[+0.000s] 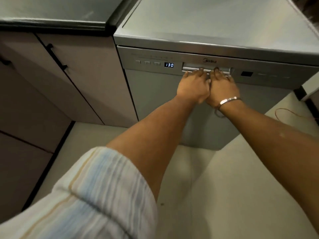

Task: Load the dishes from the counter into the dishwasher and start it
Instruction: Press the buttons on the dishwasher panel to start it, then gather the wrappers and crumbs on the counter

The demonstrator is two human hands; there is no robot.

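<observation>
Dishwasher (207, 104) stands closed beside the cabinets (72, 80), its panel display (168, 65) lit with 130. Both hands are laid side by side on the door handle (206, 68), probably so the door can be pulled or pressed evenly at its middle (which of the two cannot be told). Left hand (193, 87) is held palm down, its fingers bent over the handle's lower edge; right hand (222, 87), a bracelet (227, 100) at its wrist, is held likewise, touching the left. No dishes are seen, and the countertop (51, 12) is shown only in part.
</observation>
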